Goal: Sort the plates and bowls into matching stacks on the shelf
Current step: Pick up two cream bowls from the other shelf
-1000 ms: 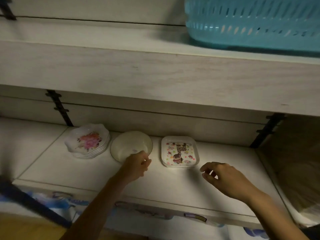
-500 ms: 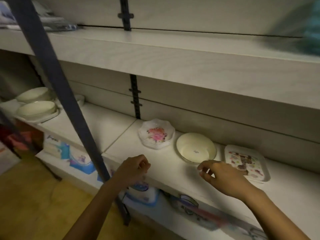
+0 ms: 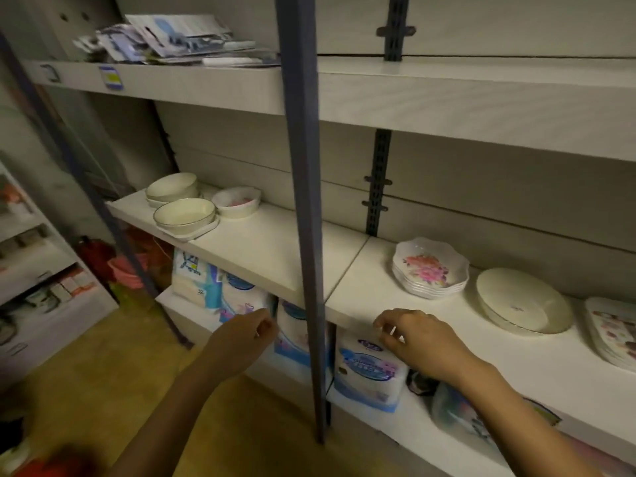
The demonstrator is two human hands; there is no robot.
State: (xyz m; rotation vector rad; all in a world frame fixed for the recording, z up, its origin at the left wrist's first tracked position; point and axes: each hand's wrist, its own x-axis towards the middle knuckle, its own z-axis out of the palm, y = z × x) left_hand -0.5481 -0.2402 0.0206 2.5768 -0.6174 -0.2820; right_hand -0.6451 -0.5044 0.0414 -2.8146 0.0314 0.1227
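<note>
White shelf (image 3: 268, 253) carries it all: floral plate stack (image 3: 430, 270) R of centre, cream plate (image 3: 523, 304) just beside it, square printed plates (image 3: 612, 332) at far R, partly cut off. Well apart on L end: stacked cream bowls (image 3: 172, 187), front bowl (image 3: 184, 211) sitting on a square plate, pink-patterned bowl (image 3: 237, 201) beside. Left grip (image 3: 241, 339) below shelf edge, fingers loosely curled, holding nothing. Right grip (image 3: 420, 342) at shelf front edge, same, empty. Grey-blue post (image 3: 306, 201) btw them. Tissue packs (image 3: 368, 366) underneath.
</note>
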